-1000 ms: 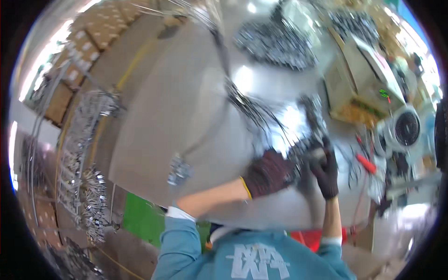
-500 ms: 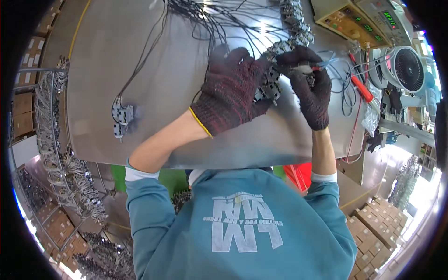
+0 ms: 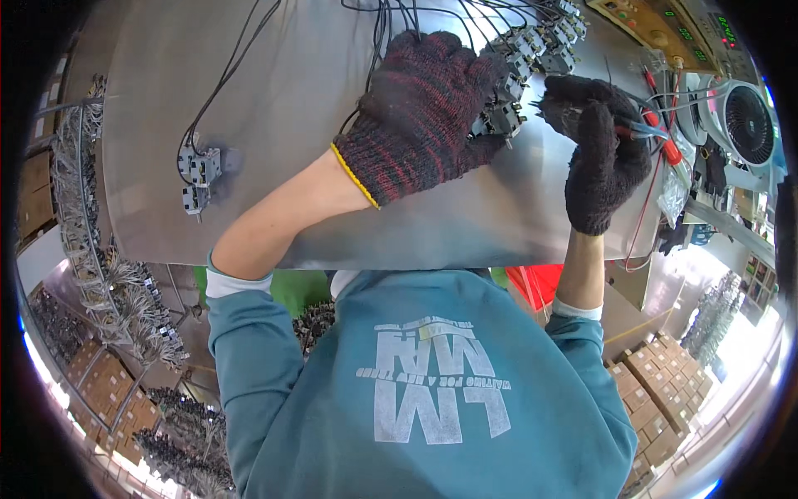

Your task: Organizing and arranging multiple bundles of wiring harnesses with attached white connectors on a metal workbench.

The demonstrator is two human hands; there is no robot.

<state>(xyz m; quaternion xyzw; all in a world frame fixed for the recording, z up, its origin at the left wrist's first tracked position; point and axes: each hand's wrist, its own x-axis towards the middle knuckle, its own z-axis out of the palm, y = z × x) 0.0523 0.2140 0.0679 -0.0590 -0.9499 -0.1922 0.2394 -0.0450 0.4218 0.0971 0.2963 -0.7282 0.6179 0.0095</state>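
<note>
My left hand (image 3: 420, 112), in a dark knitted glove with a yellow cuff, is closed round the near end of a row of small grey switch-like blocks (image 3: 501, 121). Its thumb lies along their near side. To the right, my gloved right hand (image 3: 600, 141) is closed round a test lead (image 3: 644, 130), whose blue cable and a bit of red show behind the fingers. The dark thin tips by its fingertips point toward the blocks, with a small gap between; how they are gripped is hidden.
Black cables (image 3: 386, 25) run from the blocks across the metal table (image 3: 316, 224). A separate wired block (image 3: 199, 175) lies at the left. Meters with lit displays (image 3: 665, 25), a red-handled tool (image 3: 672, 151) and a fan (image 3: 744, 125) stand at the right.
My right hand has moved right, away from the blocks, and its fingers have turned. My left hand stays on the blocks. The whole view has shifted, with the table things higher in it.
</note>
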